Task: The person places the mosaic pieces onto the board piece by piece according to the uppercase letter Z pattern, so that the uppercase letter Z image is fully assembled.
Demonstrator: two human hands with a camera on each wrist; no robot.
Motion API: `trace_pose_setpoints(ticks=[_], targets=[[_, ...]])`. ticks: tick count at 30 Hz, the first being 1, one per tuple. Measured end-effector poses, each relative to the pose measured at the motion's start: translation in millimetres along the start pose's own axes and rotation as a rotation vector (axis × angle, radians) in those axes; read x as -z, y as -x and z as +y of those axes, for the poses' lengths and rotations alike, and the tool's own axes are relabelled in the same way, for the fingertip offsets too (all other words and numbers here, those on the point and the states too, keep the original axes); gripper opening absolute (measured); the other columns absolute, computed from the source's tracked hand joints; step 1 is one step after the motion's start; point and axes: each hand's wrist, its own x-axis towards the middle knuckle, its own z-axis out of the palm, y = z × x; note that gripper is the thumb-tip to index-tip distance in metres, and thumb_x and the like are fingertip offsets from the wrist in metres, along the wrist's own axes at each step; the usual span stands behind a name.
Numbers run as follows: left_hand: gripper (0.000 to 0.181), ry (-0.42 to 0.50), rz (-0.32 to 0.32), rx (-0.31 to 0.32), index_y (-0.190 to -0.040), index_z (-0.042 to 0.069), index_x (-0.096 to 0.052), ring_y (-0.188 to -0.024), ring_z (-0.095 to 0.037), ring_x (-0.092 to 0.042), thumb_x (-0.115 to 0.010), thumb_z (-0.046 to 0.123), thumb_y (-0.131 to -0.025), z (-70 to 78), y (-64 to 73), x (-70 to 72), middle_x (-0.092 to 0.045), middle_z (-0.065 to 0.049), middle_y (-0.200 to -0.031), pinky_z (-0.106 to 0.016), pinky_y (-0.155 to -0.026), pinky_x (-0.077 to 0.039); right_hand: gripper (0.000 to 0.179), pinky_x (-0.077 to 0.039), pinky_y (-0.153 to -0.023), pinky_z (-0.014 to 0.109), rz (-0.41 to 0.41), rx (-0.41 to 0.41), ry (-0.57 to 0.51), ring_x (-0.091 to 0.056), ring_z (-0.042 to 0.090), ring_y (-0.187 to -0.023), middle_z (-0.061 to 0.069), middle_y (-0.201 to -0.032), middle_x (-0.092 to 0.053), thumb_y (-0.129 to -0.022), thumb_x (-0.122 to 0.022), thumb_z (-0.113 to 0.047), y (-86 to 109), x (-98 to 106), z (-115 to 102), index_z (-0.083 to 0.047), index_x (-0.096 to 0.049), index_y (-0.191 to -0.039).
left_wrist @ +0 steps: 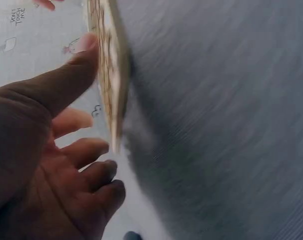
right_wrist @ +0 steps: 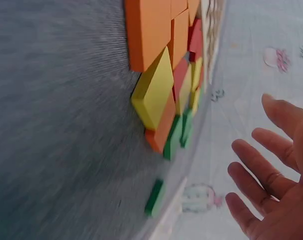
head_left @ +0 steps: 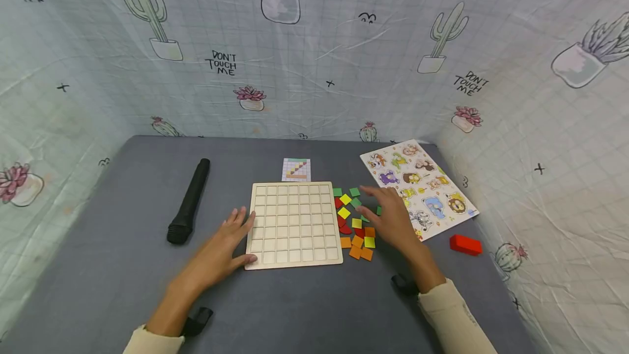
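A pale wooden grid board (head_left: 296, 225) lies flat at the middle of the table, its squares bare. At its left edge rests my left hand (head_left: 221, 247), fingers spread along the side and the thumb (left_wrist: 74, 75) touching the near corner. To the right of the board is a loose group of small square tiles, among them a yellow tile (right_wrist: 154, 95), an orange tile (right_wrist: 149, 32) and a green tile (head_left: 355, 192). Over the group's right side hovers my right hand (head_left: 391, 217), fingers spread and holding nothing; part of the group is hidden beneath it.
Behind the board lies a small pattern card (head_left: 296, 170). A black microphone (head_left: 189, 201) is at the left. At the right are an animal sticker sheet (head_left: 432, 187) and a red block (head_left: 466, 245). A printed cloth (head_left: 314, 59) hangs around the table.
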Motion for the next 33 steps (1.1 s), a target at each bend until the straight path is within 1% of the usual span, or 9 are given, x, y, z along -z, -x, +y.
trace_pose_setpoints(ticks=[3,6,10,14,19,22,26,30,33], targets=[[0.094,0.04,-0.015,-0.001,-0.164,-0.001,-0.036,-0.159,-0.053,-0.026,-0.085,0.026,-0.088,1.3,5.2,-9.7,-0.027,-0.029,-0.172,-0.069,-0.126,-0.03,0.049,-0.053,-0.106,0.059,-0.046,-0.01,-0.017,-0.061,0.035,-0.123,0.014,-0.13,-0.074,-0.095,-0.082,-0.026,-17.7,-12,0,-0.011,-0.07,-0.141],[0.092,0.058,-0.012,0.007,-0.162,-0.004,-0.038,-0.159,-0.052,-0.027,-0.085,0.023,-0.088,-0.2,9.0,-15.5,-0.029,-0.027,-0.171,-0.069,-0.126,-0.03,0.042,-0.054,-0.104,0.058,-0.107,-0.019,-0.02,-0.062,0.036,-0.123,0.014,-0.128,-0.074,-0.096,-0.081,-0.025,-37.6,-24,-1,-0.009,-0.073,-0.135],[0.091,0.066,-0.014,0.02,-0.162,-0.004,-0.037,-0.159,-0.05,-0.027,-0.085,0.023,-0.089,-0.8,11.2,-18.6,-0.03,-0.025,-0.171,-0.069,-0.126,-0.03,0.036,-0.056,-0.099,0.052,-0.184,-0.047,0.041,-0.063,0.032,-0.114,0.012,-0.122,-0.075,-0.097,-0.08,-0.024,-59.3,-37,-4,-0.01,-0.076,-0.131],[0.091,0.07,-0.013,0.023,-0.161,-0.005,-0.038,-0.159,-0.049,-0.028,-0.085,0.021,-0.088,-0.3,10.9,-20.0,-0.031,-0.024,-0.171,-0.069,-0.126,-0.03,0.03,-0.054,-0.094,0.048,-0.223,-0.081,0.115,-0.061,0.029,-0.106,0.01,-0.112,-0.074,-0.097,-0.08,-0.023,-72.1,-47,-5,-0.013,-0.079,-0.126],[0.093,0.068,-0.01,0.038,-0.161,-0.005,-0.039,-0.159,-0.047,-0.029,-0.087,0.019,-0.086,1.9,10.2,-20.9,-0.031,-0.023,-0.171,-0.068,-0.127,-0.03,0.017,-0.053,-0.085,0.044,-0.226,-0.107,0.128,-0.06,0.027,-0.097,0.007,-0.1,-0.071,-0.098,-0.08,-0.021,-78.6,-52,-4,-0.014,-0.081,-0.113],[0.093,0.069,-0.001,0.045,-0.16,-0.005,-0.04,-0.159,-0.047,-0.03,-0.088,0.019,-0.084,3.0,10.0,-21.3,-0.033,-0.023,-0.171,-0.067,-0.126,-0.031,0.011,-0.052,-0.08,0.043,-0.223,-0.11,0.1,-0.058,0.026,-0.091,0.005,-0.092,-0.069,-0.097,-0.08,-0.02,-81.2,-53,-4,-0.013,-0.078,-0.105],[0.091,0.074,0.021,0.038,-0.159,-0.005,-0.042,-0.158,-0.047,-0.032,-0.088,0.017,-0.084,2.9,11.0,-22.0,-0.036,-0.023,-0.169,-0.069,-0.125,-0.033,0.008,-0.051,-0.076,0.04,-0.21,-0.118,0.033,-0.058,0.023,-0.082,0.003,-0.084,-0.067,-0.097,-0.08,-0.016,-83.2,-51,-2,-0.012,-0.073,-0.099],[0.091,0.089,0.026,0.041,-0.16,-0.004,-0.041,-0.158,-0.047,-0.032,-0.088,0.017,-0.085,3.1,11.9,-22.3,-0.036,-0.023,-0.169,-0.069,-0.125,-0.033,0.006,-0.053,-0.071,0.037,-0.152,-0.115,-0.037,-0.061,0.021,-0.075,0.004,-0.083,-0.068,-0.098,-0.077,-0.011,-85.5,-50,-5,-0.011,-0.072,-0.097],[0.091,0.092,0.025,0.052,-0.16,-0.003,-0.041,-0.159,-0.046,-0.031,-0.087,0.017,-0.084,3.6,11.4,-21.9,-0.035,-0.022,-0.17,-0.068,-0.126,-0.032,0.005,-0.054,-0.069,0.036,-0.12,-0.109,-0.075,-0.063,0.02,-0.075,0.004,-0.086,-0.07,-0.098,-0.078,-0.013,-89.5,-50,-16,-0.013,-0.073,-0.097]])
